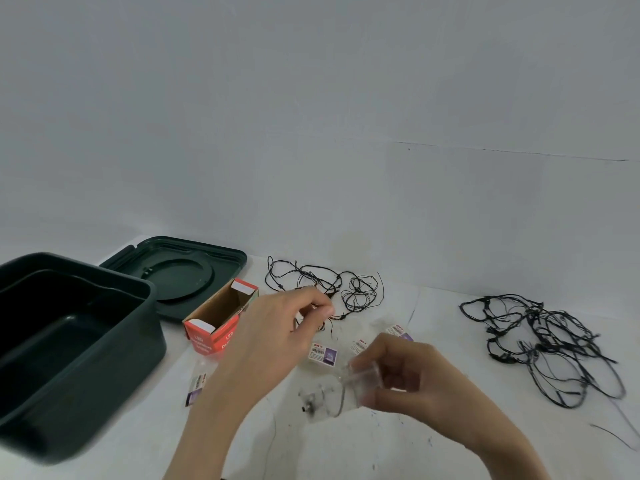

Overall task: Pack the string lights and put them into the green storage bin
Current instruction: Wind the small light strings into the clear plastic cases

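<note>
String lights (pixel 358 291) | left hand (pixel 273 330) pinches them | right hand (pixel 412 375) grips clear bag (pixel 346 388)

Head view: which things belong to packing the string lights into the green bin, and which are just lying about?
In use: centre string lights, pinched by left hand; clear bag, held by right hand; tangled lights; green bin.
Lying about: bin lid; red carton; labelled packets.

Two loose tangles of black string lights (pixel 535 341), dark green storage bin (pixel 104 375) open, at left
</note>
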`<action>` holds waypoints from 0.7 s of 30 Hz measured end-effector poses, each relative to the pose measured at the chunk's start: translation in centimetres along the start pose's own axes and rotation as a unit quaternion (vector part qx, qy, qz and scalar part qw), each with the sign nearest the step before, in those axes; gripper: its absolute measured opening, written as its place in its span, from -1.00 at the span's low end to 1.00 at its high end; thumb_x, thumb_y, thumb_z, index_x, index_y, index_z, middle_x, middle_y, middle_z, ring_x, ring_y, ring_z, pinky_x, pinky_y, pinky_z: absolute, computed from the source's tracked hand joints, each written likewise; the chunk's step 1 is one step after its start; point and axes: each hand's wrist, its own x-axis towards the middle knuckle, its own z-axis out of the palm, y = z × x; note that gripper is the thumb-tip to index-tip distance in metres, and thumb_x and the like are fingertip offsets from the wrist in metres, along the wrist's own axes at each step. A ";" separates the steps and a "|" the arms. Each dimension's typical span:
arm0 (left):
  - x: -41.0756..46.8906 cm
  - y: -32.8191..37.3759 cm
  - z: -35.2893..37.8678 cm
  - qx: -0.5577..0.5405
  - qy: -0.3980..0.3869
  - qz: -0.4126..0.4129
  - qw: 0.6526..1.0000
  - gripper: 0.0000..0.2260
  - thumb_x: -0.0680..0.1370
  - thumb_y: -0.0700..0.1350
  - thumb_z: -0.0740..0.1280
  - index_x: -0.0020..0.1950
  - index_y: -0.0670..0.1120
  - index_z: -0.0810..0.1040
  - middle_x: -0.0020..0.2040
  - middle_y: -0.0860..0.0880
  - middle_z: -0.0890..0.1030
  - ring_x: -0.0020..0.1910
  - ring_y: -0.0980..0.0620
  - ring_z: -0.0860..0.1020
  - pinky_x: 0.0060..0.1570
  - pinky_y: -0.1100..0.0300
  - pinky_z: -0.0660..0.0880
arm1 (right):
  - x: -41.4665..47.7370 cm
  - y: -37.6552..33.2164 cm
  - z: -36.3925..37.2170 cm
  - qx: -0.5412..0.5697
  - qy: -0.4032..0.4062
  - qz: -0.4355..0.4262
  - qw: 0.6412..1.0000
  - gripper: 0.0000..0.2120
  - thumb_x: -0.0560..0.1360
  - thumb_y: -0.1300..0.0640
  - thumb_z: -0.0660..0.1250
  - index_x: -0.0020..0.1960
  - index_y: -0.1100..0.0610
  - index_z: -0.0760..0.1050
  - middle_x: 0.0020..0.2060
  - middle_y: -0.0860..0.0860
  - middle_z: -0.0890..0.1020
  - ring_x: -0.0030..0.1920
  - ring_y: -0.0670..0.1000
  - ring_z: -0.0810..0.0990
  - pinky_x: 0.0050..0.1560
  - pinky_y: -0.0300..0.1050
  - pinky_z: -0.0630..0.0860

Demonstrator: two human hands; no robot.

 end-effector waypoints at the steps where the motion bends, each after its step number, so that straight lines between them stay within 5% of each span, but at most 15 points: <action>1: 0.0 -0.4 0.2 -0.026 -0.007 -0.019 0.999 -0.91 0.51 -0.02 0.35 -0.19 0.10 0.60 -0.40 0.33 0.52 -0.45 0.22 0.42 -0.40 0.41 0.28 | -0.2 -0.2 -0.1 0.056 -0.006 0.000 0.998 -0.78 0.31 0.29 0.46 -0.11 0.04 0.60 -0.24 0.19 0.60 -0.23 0.02 0.55 -0.11 -0.17 0.53; 6: -0.6 -1.5 1.2 -0.192 -0.092 -0.085 0.973 -0.76 0.50 -0.26 0.34 -0.25 0.05 0.62 -0.45 0.02 0.51 -0.45 0.14 0.39 -0.38 0.25 0.31 | -0.3 -0.7 -0.2 0.277 0.036 -0.074 0.957 -0.69 0.14 0.23 0.60 -0.18 0.14 0.58 -0.29 0.23 0.62 -0.33 0.14 0.59 -0.27 -0.13 0.52; 9: -1.2 -1.4 1.4 -0.230 -0.129 -0.097 0.960 -0.69 0.54 -0.23 0.32 -0.33 0.11 0.61 -0.50 0.04 0.47 -0.56 0.13 0.35 -0.48 0.30 0.28 | 0.2 -0.9 -0.1 0.340 0.100 -0.089 0.931 -0.59 0.06 0.10 0.67 -0.18 0.15 0.59 -0.31 0.27 0.60 -0.34 0.19 0.59 -0.29 -0.12 0.54; 15: -1.6 -1.4 1.2 -0.256 -0.160 -0.091 0.949 -0.85 0.54 -0.17 0.31 -0.10 -0.05 0.68 -0.49 0.02 0.50 -0.53 0.09 0.41 -0.41 0.29 0.38 | 0.3 -1.3 0.7 0.221 0.241 -0.096 0.940 -0.56 0.10 -0.07 0.63 -0.15 0.11 0.59 -0.27 0.19 0.66 -0.28 0.13 0.64 -0.20 -0.13 0.56; 18: -1.9 -0.9 1.0 -0.232 -0.178 -0.077 0.953 -0.87 0.54 -0.14 0.33 -0.08 -0.02 0.68 -0.49 0.03 0.54 -0.48 0.09 0.48 -0.35 0.28 0.44 | 0.2 -1.5 1.3 0.133 0.316 -0.113 0.933 -0.82 0.27 0.20 0.52 -0.17 0.11 0.57 -0.29 0.14 0.67 -0.31 0.07 0.63 -0.26 -0.22 0.56; 21: -1.9 -0.4 0.9 -0.149 -0.204 -0.053 0.966 -0.88 0.54 -0.05 0.33 -0.13 0.14 0.64 -0.41 0.10 0.61 -0.33 0.06 0.55 -0.20 0.21 0.51 | 0.5 -1.0 1.7 0.045 0.381 -0.133 0.914 -0.82 0.33 0.25 0.48 -0.16 0.03 0.55 -0.30 0.01 0.67 -0.30 -0.03 0.63 -0.24 -0.35 0.53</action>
